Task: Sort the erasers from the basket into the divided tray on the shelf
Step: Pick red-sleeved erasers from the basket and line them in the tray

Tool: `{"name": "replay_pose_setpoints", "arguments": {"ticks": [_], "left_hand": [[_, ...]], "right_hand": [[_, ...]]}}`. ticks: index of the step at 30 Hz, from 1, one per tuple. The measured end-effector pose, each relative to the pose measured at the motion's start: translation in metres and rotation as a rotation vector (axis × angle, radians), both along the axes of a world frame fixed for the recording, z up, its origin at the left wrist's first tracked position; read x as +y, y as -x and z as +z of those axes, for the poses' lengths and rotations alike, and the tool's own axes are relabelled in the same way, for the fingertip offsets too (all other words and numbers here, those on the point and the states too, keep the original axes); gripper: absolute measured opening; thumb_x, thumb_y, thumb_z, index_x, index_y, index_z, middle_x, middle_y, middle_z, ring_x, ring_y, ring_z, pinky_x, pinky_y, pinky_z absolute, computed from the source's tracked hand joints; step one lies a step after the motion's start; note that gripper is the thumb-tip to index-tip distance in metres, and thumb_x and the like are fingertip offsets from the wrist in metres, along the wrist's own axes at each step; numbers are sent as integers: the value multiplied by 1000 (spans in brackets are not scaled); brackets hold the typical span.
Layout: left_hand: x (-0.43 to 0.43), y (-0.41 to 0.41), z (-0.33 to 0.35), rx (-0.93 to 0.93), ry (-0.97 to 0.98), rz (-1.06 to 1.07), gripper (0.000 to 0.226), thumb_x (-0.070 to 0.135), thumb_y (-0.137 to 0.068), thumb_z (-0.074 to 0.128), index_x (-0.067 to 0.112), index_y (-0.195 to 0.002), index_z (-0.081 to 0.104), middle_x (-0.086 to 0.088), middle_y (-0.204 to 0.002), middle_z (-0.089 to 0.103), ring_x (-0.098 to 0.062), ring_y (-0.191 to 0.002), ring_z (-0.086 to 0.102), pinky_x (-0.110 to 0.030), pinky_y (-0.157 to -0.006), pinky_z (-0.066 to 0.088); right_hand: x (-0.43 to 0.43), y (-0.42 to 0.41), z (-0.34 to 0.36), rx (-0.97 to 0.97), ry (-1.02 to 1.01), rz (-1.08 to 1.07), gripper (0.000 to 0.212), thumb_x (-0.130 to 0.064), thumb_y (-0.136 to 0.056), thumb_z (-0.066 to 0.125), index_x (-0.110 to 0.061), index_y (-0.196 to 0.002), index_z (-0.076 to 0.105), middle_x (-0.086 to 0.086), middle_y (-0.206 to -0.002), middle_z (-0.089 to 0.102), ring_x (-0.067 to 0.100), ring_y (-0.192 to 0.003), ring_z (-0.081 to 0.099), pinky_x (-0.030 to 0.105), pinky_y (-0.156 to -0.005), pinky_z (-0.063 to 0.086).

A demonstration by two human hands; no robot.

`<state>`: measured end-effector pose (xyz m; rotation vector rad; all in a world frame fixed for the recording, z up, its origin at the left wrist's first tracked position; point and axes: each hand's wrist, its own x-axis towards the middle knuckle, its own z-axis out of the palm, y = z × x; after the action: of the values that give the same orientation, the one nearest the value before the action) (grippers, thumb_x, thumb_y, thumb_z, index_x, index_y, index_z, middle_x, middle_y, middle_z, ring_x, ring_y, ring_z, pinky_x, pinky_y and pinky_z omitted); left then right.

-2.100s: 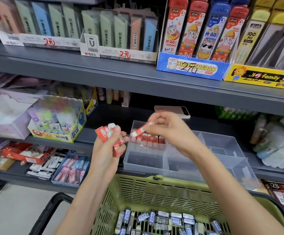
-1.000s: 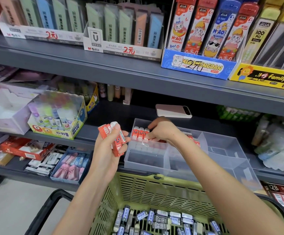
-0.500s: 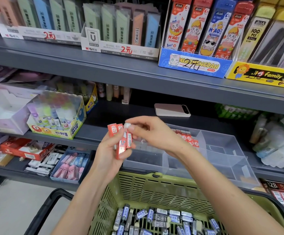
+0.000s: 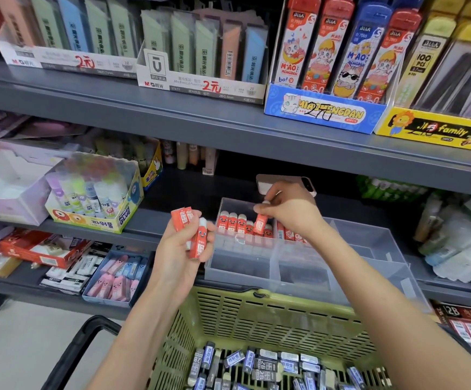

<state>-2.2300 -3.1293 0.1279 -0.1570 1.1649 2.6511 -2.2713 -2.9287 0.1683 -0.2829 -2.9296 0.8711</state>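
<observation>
Right hand point(image 4: 293, 212) has carried one red eraser point(image 4: 261, 222) over the tray point(image 4: 369, 240).

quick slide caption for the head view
Right hand pinches a red eraser above the divided tray's filled row; left hand grips spare erasers.

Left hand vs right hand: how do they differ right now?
The left hand grips several red erasers; the right hand pinches a single eraser. The left hand is outside the tray's left edge, the right hand over its back-left compartment. Both hold red-sleeved erasers.
</observation>
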Motion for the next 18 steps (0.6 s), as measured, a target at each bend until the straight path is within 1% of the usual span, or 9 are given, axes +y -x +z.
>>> {"name": "replay_pose_setpoints", "arguments": {"ticks": [2, 4, 5, 7, 9, 11, 13, 15, 18], "left_hand": [[-1, 2, -1, -6, -45, 9, 20, 0, -86, 49, 9, -103, 54, -10, -73, 66, -16, -64, 61, -20, -46, 44], [-2, 3, -2, -12, -80, 23, 24, -3, -83, 51, 8, -103, 55, -10, -76, 68, -18, -67, 65, -23, -52, 50], [-2, 4, -3, -14, -86, 31, 23, -3, -83, 51, 8, -103, 56, -10, -77, 69, -19, -69, 68, -25, -56, 53], [-2, 5, -4, -1, -82, 46, 23, -1, -81, 55, 7, -103, 56, -11, -80, 73, -23, -79, 72, -27, -65, 57], [-1, 6, -4, 33, -67, 55, 28, 4, -74, 60, 7, -102, 56, -11, -87, 74, -28, -89, 71, -30, -69, 58], [0, 5, -4, 64, -45, 59, 30, 6, -72, 62, 8, -101, 55, -11, -94, 74, -30, -94, 70, -32, -71, 58], [0, 6, -5, 75, -37, 63, 28, 7, -74, 63, 7, -101, 56, -11, -97, 73, -31, -96, 69, -33, -72, 58], [0, 7, -6, 73, -32, 63, 25, 8, -75, 63, 6, -99, 57, -10, -97, 73, -30, -96, 69, -33, -73, 58], [1, 7, -6, 71, -23, 54, 23, 9, -74, 64, 7, -97, 58, -9, -95, 74, -30, -96, 69, -32, -72, 58]], "right_hand": [[0, 3, -9, -24, 79, 16, 22, -36, -74, 76, -20, -81, 62, -2, -81, 68, 19, -81, 65, 32, -75, 52], [-2, 4, -16, -34, 184, 14, 20, -35, -76, 74, -19, -84, 65, 0, -84, 70, 19, -82, 66, 34, -77, 54], [-3, 4, -19, -35, 175, 11, 19, -36, -78, 72, -20, -85, 66, -1, -84, 70, 18, -81, 65, 33, -75, 54], [-7, 4, -25, -32, 66, 16, 17, -40, -81, 68, -25, -84, 64, -4, -85, 70, 14, -78, 63, 27, -67, 50], [-12, 2, -31, 6, -55, 13, 20, -44, -82, 65, -25, -86, 64, -5, -84, 69, 12, -75, 59, 22, -60, 41], [-14, -2, -36, 64, -116, -7, 24, -45, -83, 62, -23, -90, 67, -6, -85, 70, 13, -80, 60, 21, -59, 40], [-15, -4, -40, 116, -199, 13, 23, -43, -85, 61, -24, -93, 70, -5, -91, 71, 16, -92, 60, 25, -72, 45], [-15, -4, -43, 135, -279, 44, 23, -40, -88, 57, -25, -97, 72, -4, -98, 72, 19, -103, 55, 28, -85, 44], [-15, -2, -45, 108, -330, 71, 24, -34, -91, 52, -25, -103, 71, -3, -105, 71, 21, -110, 51, 30, -90, 40]]}}
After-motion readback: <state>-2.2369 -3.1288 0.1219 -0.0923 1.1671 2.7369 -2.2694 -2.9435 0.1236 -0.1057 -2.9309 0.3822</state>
